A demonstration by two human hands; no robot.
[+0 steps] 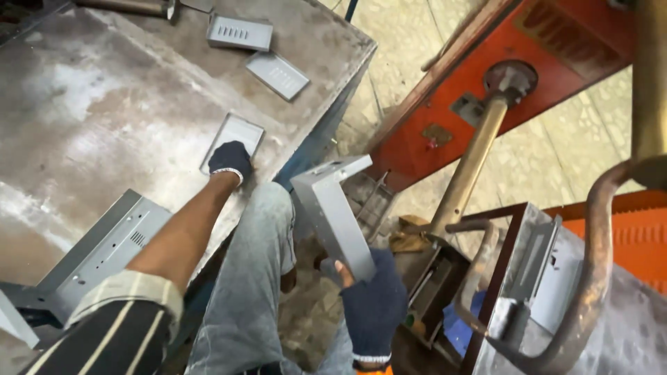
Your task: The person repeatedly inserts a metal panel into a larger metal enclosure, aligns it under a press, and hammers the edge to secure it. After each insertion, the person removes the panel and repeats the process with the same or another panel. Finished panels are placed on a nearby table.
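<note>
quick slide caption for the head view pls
Gloved left hand presses a small flat grey metal plate on the worn workbench; gloved right hand holds a bent grey sheet-metal bracket.

Daylight soft, even; no hard shadows. Pale glare patches lay on worn grey table (83, 104). Frame slightly smeared throughout, fine detail soft. Copper pipe (597, 243) at right edge blurred, bowed by wide lens.

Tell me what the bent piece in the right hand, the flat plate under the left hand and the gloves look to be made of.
Bent bracket: likely sheet metal, matte grey finish; thin walls, crisp folded edges.
Flat plate: probably the same grey sheet metal, with a raised rim.
Gloves on the left hand and right hand: dark knitted fabric, with ribbed pale-edged cuffs.
</note>
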